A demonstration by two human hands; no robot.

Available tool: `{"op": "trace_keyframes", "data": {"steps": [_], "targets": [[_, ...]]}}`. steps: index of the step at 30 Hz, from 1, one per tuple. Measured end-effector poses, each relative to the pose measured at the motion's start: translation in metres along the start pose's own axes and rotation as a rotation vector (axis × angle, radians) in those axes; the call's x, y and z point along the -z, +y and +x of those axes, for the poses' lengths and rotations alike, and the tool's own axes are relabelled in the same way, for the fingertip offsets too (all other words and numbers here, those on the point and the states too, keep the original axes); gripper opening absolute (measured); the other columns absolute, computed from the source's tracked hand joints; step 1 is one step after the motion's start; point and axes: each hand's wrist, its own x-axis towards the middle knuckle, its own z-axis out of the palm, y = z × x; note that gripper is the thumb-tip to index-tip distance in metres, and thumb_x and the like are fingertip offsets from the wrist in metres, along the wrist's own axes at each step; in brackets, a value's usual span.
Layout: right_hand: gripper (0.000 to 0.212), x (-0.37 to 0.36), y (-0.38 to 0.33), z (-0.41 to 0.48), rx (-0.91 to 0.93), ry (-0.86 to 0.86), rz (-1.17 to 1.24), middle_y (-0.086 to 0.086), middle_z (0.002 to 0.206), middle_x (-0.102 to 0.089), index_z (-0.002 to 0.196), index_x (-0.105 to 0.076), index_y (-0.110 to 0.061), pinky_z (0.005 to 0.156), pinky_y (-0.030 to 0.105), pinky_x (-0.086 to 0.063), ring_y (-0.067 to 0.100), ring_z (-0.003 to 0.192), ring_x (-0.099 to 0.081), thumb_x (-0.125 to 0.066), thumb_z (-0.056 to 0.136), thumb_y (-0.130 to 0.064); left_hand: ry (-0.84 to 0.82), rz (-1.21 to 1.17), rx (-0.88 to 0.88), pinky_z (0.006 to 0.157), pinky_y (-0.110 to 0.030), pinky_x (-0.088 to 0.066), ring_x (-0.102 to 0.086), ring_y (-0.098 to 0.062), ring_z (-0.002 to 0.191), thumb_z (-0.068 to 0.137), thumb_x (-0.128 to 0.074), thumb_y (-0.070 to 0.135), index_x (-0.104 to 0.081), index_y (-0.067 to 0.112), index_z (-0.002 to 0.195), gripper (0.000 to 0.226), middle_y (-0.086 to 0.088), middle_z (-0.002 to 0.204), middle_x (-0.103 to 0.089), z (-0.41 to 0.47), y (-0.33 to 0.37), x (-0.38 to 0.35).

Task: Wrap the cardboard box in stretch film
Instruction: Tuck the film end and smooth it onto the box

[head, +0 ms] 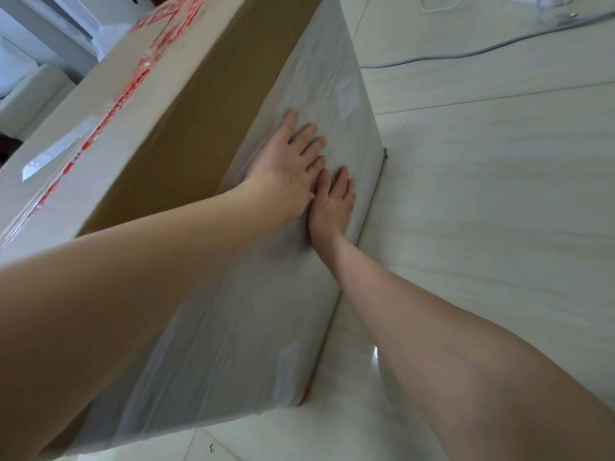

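The cardboard box [186, 128] is standing on the tiled floor [482, 227]. The left hand [286, 171] and right hand [332, 207], fingers straight and gripping nothing, are pressing stretch film [233, 327] against its side, probably so it clings.

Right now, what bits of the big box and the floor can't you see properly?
1. Head view: the red print on the tape atop the cardboard box is blurred and unreadable.
2. Head view: the left hand and right hand lie flat on the stretch film, covering that patch.
3. Head view: the left forearm hides the box's near lower corner.
4. Head view: the grey cable is cut off by the right edge.
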Motion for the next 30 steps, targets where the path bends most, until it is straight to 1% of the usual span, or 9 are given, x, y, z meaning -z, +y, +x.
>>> {"op": "trace_keyframes", "data": {"steps": [3, 6, 8, 10, 12, 17, 20, 24, 30], "targets": [[0.056, 0.018, 0.004, 0.021, -0.017, -0.031, -0.032, 0.012, 0.157, -0.017, 0.151, -0.021, -0.016, 0.115, 0.032, -0.009, 0.025, 0.144, -0.016, -0.028, 0.102, -0.043, 0.02, -0.032, 0.038, 0.115, -0.053, 0.007, 0.006, -0.03, 0.147, 0.099, -0.011, 0.05, -0.002, 0.016, 0.153, 0.064, -0.009, 0.16, 0.006, 0.008, -0.012, 0.009], [0.059, 0.035, 0.014, 0.035, -0.042, 0.021, -0.012, 0.014, 0.158, -0.013, 0.151, -0.018, -0.012, 0.117, 0.031, -0.008, 0.024, 0.146, -0.011, -0.028, 0.102, -0.043, 0.07, -0.069, 0.093, 0.116, -0.051, 0.006, 0.006, -0.03, 0.148, 0.1, -0.011, 0.046, -0.002, 0.015, 0.153, 0.062, -0.012, 0.16, 0.006, 0.015, -0.025, 0.019], [0.062, 0.043, 0.025, 0.036, -0.064, 0.038, -0.009, 0.012, 0.159, -0.011, 0.152, -0.016, -0.011, 0.117, 0.031, -0.007, 0.023, 0.147, -0.009, -0.028, 0.101, -0.044, 0.094, -0.093, 0.056, 0.116, -0.052, 0.008, 0.008, -0.029, 0.148, 0.1, -0.011, 0.045, 0.0, 0.016, 0.153, 0.062, -0.011, 0.16, 0.008, 0.018, -0.017, 0.026], [0.064, 0.045, 0.039, 0.03, -0.088, 0.028, -0.008, 0.011, 0.159, -0.009, 0.152, -0.014, -0.011, 0.117, 0.031, -0.006, 0.022, 0.147, -0.006, -0.028, 0.101, -0.046, 0.085, -0.108, -0.026, 0.114, -0.054, 0.01, 0.009, -0.028, 0.147, 0.1, -0.012, 0.046, 0.001, 0.018, 0.153, 0.062, -0.01, 0.16, 0.008, 0.018, 0.008, 0.027], [0.065, 0.039, 0.05, 0.022, -0.134, -0.003, 0.003, 0.011, 0.16, -0.007, 0.152, -0.012, -0.01, 0.117, 0.032, -0.004, 0.022, 0.147, -0.004, -0.028, 0.101, -0.046, 0.047, -0.114, -0.082, 0.113, -0.057, 0.011, 0.009, -0.03, 0.147, 0.1, -0.012, 0.047, 0.0, 0.019, 0.153, 0.061, -0.01, 0.16, 0.007, 0.012, 0.029, 0.02], [0.066, 0.01, 0.053, 0.013, -0.179, -0.051, -0.004, 0.011, 0.16, -0.007, 0.152, -0.012, -0.012, 0.118, 0.033, -0.002, 0.022, 0.147, -0.005, -0.027, 0.1, -0.049, -0.006, -0.042, -0.067, 0.111, -0.06, 0.012, 0.012, -0.033, 0.146, 0.1, -0.009, 0.05, 0.003, 0.02, 0.153, 0.062, -0.01, 0.159, 0.013, 0.006, 0.025, -0.003], [0.065, -0.003, 0.049, 0.013, -0.208, -0.001, -0.048, 0.01, 0.16, -0.007, 0.153, -0.01, -0.015, 0.117, 0.034, -0.004, 0.023, 0.147, -0.007, -0.025, 0.1, -0.05, 0.0, 0.023, -0.08, 0.11, -0.061, 0.012, 0.013, -0.035, 0.146, 0.1, -0.008, 0.051, 0.005, 0.019, 0.152, 0.063, -0.011, 0.159, 0.014, 0.006, 0.026, -0.009], [0.064, -0.01, 0.05, 0.014, -0.215, 0.054, -0.062, 0.01, 0.16, -0.009, 0.153, -0.012, -0.017, 0.117, 0.037, -0.007, 0.025, 0.147, -0.011, -0.026, 0.099, -0.05, 0.021, 0.017, -0.087, 0.11, -0.062, 0.012, 0.012, -0.035, 0.146, 0.099, -0.008, 0.051, 0.005, 0.019, 0.152, 0.063, -0.012, 0.159, 0.013, 0.006, 0.026, -0.013], [0.064, -0.007, 0.049, 0.016, -0.217, 0.036, -0.05, 0.011, 0.159, -0.009, 0.153, -0.012, -0.017, 0.118, 0.037, -0.008, 0.024, 0.147, -0.011, -0.027, 0.1, -0.049, 0.004, 0.019, -0.089, 0.111, -0.06, 0.011, 0.011, -0.035, 0.146, 0.099, -0.009, 0.052, 0.002, 0.018, 0.153, 0.065, -0.012, 0.159, 0.011, 0.008, 0.025, -0.011]]}}
